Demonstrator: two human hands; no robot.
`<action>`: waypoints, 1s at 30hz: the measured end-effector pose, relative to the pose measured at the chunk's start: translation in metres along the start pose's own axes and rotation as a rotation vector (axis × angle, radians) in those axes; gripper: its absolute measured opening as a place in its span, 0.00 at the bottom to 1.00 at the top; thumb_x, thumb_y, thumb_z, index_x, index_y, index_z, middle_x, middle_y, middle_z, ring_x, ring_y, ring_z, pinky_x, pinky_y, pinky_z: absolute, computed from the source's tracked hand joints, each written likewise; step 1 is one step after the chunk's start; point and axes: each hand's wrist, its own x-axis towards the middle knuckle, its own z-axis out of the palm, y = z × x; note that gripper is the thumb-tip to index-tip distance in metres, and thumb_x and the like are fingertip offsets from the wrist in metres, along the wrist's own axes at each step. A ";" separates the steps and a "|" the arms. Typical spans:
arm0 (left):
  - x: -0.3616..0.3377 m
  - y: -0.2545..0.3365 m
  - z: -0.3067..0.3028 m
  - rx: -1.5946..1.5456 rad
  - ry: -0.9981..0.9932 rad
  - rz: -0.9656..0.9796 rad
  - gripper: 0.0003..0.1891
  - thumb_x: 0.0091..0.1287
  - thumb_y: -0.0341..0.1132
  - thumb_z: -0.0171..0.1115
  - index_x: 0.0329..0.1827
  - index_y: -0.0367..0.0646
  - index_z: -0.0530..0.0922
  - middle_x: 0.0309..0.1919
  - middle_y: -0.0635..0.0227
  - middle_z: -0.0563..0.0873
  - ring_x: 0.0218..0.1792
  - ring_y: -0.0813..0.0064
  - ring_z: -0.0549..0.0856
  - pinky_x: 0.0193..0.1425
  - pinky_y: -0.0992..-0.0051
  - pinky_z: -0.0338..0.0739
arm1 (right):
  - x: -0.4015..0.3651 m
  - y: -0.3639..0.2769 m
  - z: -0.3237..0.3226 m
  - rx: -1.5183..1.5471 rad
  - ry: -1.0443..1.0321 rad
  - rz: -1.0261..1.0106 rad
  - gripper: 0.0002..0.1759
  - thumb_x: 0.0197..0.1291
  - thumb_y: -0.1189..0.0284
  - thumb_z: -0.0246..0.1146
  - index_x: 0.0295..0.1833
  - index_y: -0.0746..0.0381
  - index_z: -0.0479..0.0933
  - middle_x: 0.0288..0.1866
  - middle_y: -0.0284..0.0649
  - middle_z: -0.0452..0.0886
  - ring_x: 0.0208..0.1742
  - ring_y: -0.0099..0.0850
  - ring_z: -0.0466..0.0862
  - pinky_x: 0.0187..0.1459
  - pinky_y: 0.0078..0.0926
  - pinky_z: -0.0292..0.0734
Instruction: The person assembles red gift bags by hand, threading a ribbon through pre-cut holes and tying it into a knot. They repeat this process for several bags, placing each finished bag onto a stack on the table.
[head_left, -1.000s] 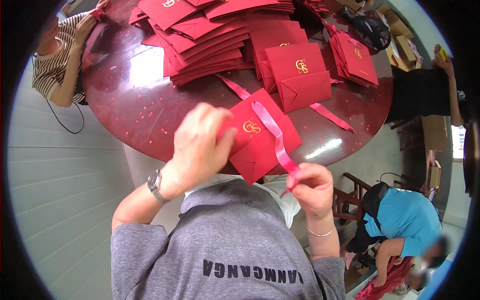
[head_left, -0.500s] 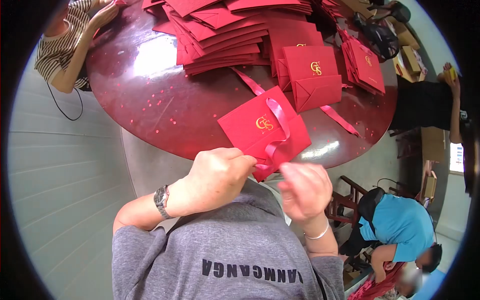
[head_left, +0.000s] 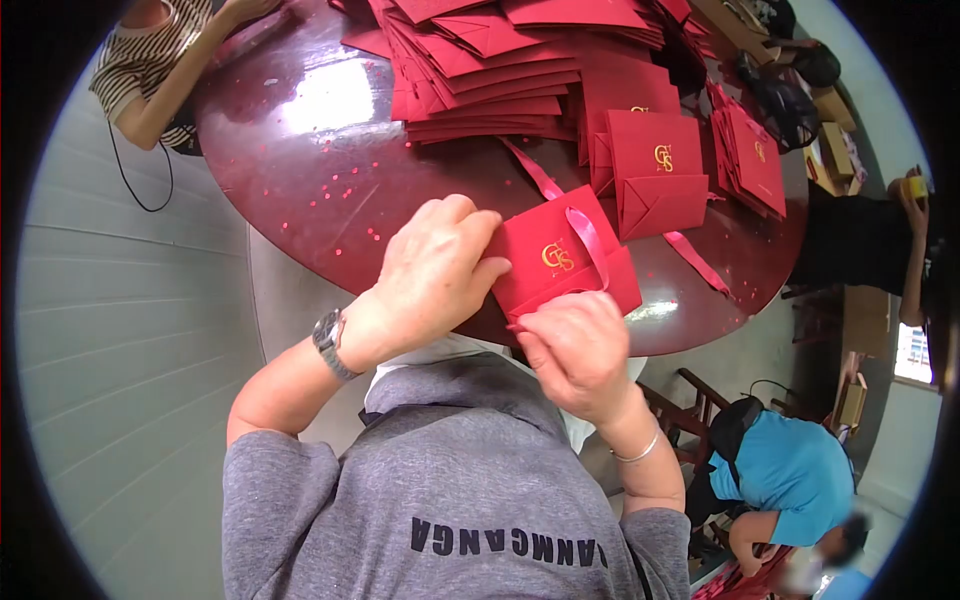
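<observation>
A small red paper bag (head_left: 545,245) with a gold logo lies at the table's near edge. A pink ribbon (head_left: 588,238) loops across its front. My left hand (head_left: 432,268), with a metal watch at the wrist, grips the bag's left edge between fingers and thumb. At the bag's lower edge, my right hand (head_left: 580,350) is closed in a pinch on the ribbon's lower part; its fingertips partly hide what they hold. Behind the bag, another red bag (head_left: 662,165) stands folded, and a second ribbon (head_left: 697,262) trails over the table.
Stacked red bags (head_left: 480,75) cover the far side of the round table (head_left: 300,180). More bags (head_left: 748,165) lean at the right. A person in stripes (head_left: 150,60) is at the upper left, one in black (head_left: 855,235) at the right, and one in blue (head_left: 795,470) at the lower right.
My left hand has moved up from the ribbon to the bag's left edge. My right hand has come left and closed at the lower edge. The whole view has shifted slightly.
</observation>
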 end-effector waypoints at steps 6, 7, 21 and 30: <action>0.010 0.004 -0.003 -0.082 -0.122 -0.087 0.14 0.54 0.28 0.71 0.43 0.35 0.81 0.36 0.58 0.83 0.39 0.61 0.84 0.43 0.66 0.79 | -0.012 0.007 0.028 0.054 0.048 0.078 0.08 0.51 0.78 0.70 0.38 0.64 0.81 0.33 0.41 0.84 0.35 0.40 0.84 0.40 0.35 0.77; 0.015 0.005 -0.007 -0.215 -0.230 -0.192 0.12 0.56 0.26 0.69 0.42 0.34 0.80 0.34 0.59 0.84 0.37 0.66 0.85 0.42 0.69 0.79 | -0.012 0.007 0.029 0.052 0.073 0.088 0.09 0.50 0.78 0.70 0.38 0.63 0.81 0.33 0.41 0.84 0.35 0.40 0.84 0.39 0.35 0.77; 0.029 -0.011 -0.010 -0.767 -0.695 -0.597 0.10 0.64 0.19 0.61 0.47 0.31 0.81 0.39 0.66 0.86 0.41 0.80 0.83 0.50 0.78 0.79 | 0.003 0.004 0.019 0.033 0.130 0.404 0.07 0.59 0.84 0.66 0.43 0.68 0.81 0.34 0.43 0.84 0.31 0.30 0.84 0.34 0.25 0.79; 0.018 -0.006 -0.007 -0.971 -0.532 -0.614 0.14 0.65 0.18 0.55 0.54 0.36 0.75 0.40 0.70 0.82 0.44 0.82 0.80 0.51 0.80 0.76 | 0.008 0.004 0.025 0.020 0.188 0.357 0.07 0.56 0.84 0.68 0.41 0.67 0.81 0.33 0.44 0.83 0.34 0.34 0.84 0.38 0.28 0.79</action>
